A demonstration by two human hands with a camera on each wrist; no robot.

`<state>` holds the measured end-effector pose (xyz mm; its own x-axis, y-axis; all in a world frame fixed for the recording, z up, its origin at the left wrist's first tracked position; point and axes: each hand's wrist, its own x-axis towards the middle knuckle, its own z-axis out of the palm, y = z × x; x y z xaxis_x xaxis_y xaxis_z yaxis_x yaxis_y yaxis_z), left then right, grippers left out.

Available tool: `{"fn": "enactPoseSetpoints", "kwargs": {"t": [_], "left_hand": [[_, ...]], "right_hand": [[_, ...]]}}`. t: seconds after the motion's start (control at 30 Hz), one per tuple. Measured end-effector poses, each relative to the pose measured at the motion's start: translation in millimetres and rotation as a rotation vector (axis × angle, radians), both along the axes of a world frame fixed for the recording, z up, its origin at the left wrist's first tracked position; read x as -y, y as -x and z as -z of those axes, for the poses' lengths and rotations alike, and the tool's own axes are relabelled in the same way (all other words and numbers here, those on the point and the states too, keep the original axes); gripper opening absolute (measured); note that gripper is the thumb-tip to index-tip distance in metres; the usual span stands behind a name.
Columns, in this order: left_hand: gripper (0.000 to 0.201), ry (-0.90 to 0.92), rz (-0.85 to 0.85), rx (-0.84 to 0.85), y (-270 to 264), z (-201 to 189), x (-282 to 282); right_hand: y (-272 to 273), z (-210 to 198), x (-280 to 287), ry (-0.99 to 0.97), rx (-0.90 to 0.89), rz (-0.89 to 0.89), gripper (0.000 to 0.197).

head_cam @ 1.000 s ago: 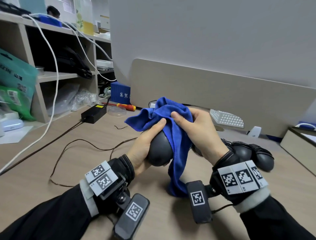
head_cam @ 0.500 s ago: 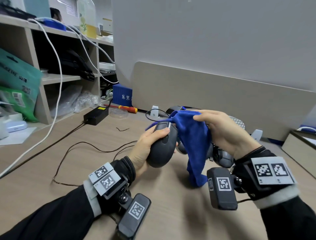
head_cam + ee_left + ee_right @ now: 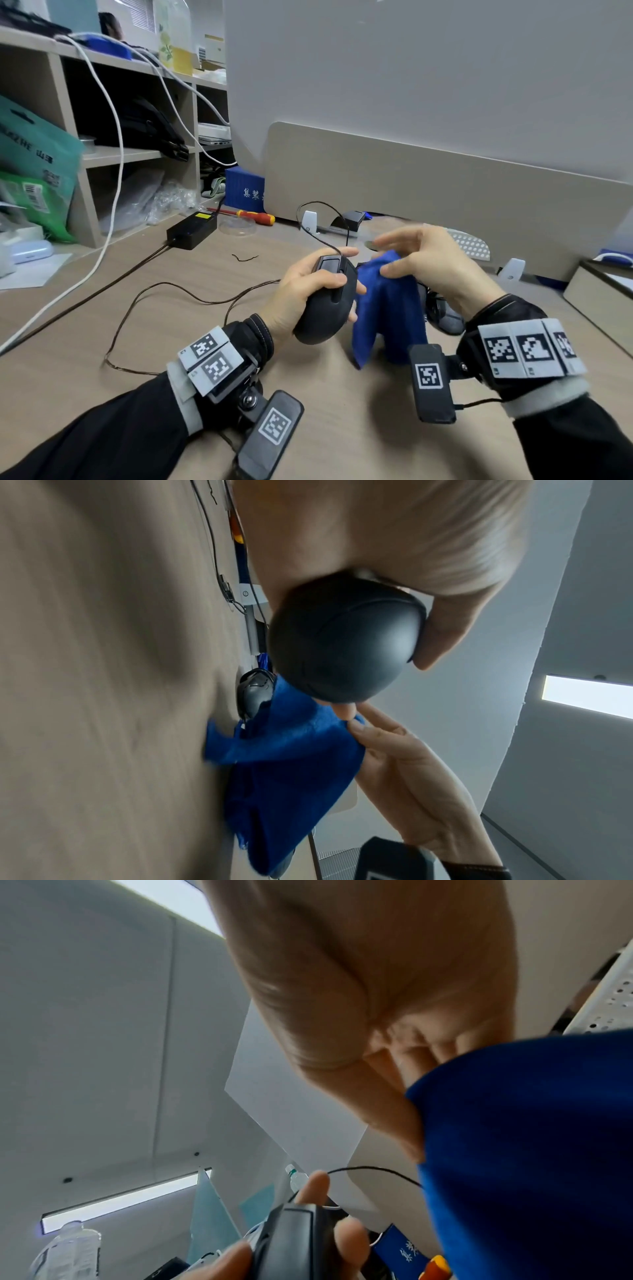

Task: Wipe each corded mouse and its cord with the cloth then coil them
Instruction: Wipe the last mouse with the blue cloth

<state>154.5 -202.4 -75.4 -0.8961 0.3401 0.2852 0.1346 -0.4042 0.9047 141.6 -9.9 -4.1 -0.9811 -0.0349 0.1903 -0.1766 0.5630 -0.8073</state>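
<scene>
The left hand (image 3: 301, 291) wraps its fingers and thumb round a black corded mouse (image 3: 327, 301), held above the desk (image 3: 102, 325), its black cord (image 3: 322, 219) arching up beyond the fingertips. Just to its right, the right hand (image 3: 435, 267) pinches the top of a blue cloth (image 3: 390, 315) between thumb and fingers, the other fingers loosely extended. The cloth hangs to the desk, beside the mouse; another dark mouse (image 3: 445, 313) lies behind it.
</scene>
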Motion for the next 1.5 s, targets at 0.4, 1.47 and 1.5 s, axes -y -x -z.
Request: {"fn": "enactPoseSetpoints", "kwargs": {"t": [0.4, 1.47, 1.5], "left_hand": [[0.082, 0.197, -0.065, -0.114, 3, 5, -1], [0.080, 0.109, 0.137, -0.088, 0, 6, 5], [0.067, 0.097, 0.136, -0.116, -1, 4, 5]], "right_hand": [[-2, 6, 19, 0.749, 0.220, -0.175, 0.047], [-3, 22, 13, 0.393, 0.408, -0.644, 0.033], [-2, 22, 14, 0.391, 0.387, -0.623, 0.032]]}}
